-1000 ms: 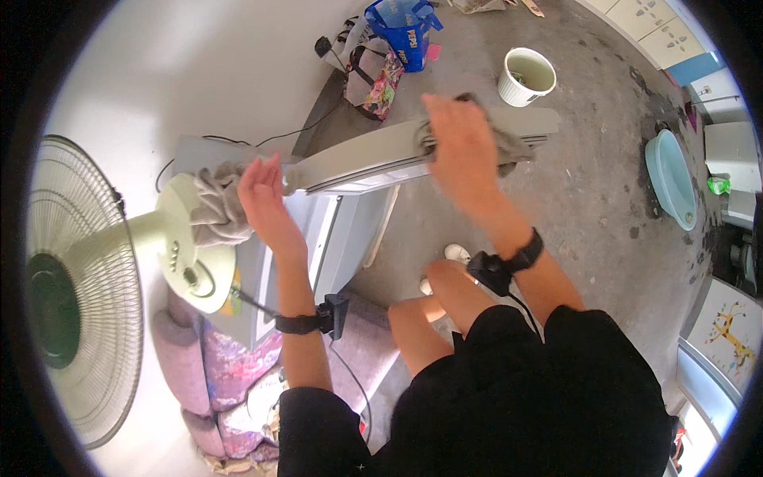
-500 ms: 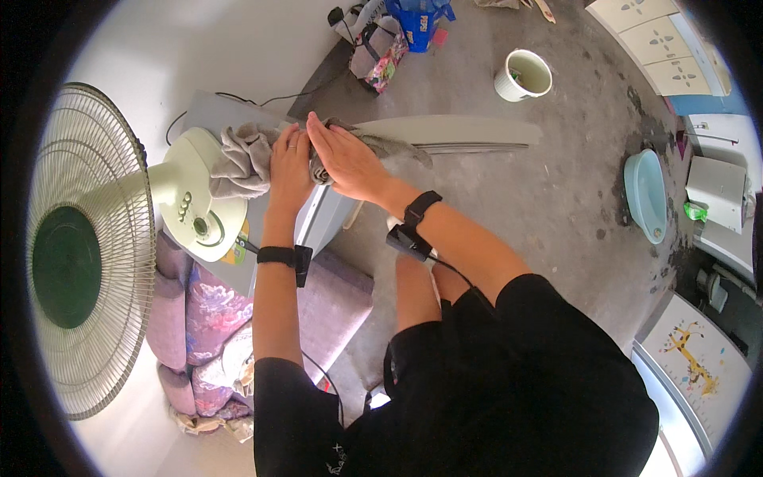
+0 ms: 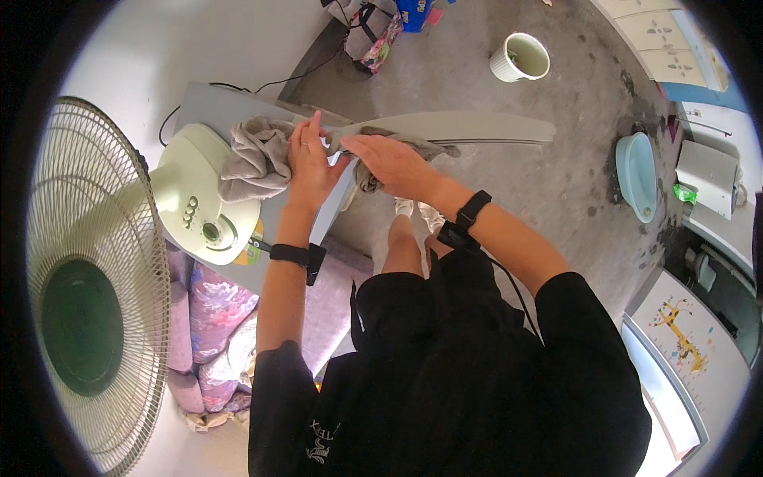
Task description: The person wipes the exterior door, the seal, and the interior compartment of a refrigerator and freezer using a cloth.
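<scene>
While both hands meet at the near end of the blade, note these:
step: you look to be wiping the long grey fan blade (image 3: 469,127) with the grey cloth (image 3: 254,159); judged from the pose only
left hand: your left hand (image 3: 308,163) lies flat on the cloth, fingers stretched, pressing not pinching; it pins the cloth and the blade's root
right hand: your right hand (image 3: 389,163) is curled round a bunched part of the cloth at the blade's near end, closed on it, thumb side hidden
blade: rests across the grey box top (image 3: 207,107), its far end reaching out over the floor, unsupported there
how to do well: keep the left hand pinning the root, slide the right along the blade toward the tip with even pressure; wrap the cloth over both faces
risk: the free end could tip or swing if the left hand lifts
around: standing fan (image 3: 87,302) just beside the cloth at left, its pale green control head (image 3: 203,215) touching the cloth
floor: white cup (image 3: 520,57) and blue basin (image 3: 636,175) well apart from the blade
in the way: black cable (image 3: 262,83) runs behind the box, near the cloth
</scene>
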### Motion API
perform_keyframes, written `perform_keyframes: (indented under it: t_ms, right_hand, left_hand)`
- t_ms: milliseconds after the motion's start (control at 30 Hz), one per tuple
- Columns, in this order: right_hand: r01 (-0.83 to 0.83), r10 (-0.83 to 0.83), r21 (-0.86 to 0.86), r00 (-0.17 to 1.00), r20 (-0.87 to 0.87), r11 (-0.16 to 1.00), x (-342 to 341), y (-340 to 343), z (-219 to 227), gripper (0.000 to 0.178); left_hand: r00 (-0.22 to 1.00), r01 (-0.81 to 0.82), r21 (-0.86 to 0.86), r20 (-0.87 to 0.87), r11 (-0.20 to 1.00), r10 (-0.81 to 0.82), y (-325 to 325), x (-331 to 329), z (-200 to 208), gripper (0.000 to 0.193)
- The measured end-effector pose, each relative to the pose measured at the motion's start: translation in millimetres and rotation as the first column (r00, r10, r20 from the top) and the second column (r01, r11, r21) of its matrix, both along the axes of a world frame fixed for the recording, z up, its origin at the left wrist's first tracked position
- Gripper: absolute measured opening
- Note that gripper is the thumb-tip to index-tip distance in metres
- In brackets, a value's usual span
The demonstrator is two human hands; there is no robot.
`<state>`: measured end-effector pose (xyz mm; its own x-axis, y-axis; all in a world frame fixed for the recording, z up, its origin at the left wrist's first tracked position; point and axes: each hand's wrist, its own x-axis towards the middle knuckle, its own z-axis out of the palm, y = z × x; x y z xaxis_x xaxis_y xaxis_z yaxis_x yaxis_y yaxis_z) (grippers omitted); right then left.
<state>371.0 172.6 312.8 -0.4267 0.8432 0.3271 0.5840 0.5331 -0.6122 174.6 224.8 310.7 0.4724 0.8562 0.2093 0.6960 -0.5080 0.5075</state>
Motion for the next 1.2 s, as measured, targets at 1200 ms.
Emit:
perform_keyframes:
  t_ms: [1200]
  right_hand:
    - [0.137, -0.195, 0.227, 0.947, 0.255, 0.964, 84.5, -27.8, -29.5, 0.067]
  left_hand:
    - [0.987, 0.089, 0.008, -0.134, 0.996, -0.087, 4.9, -11.6, 2.4, 0.076]
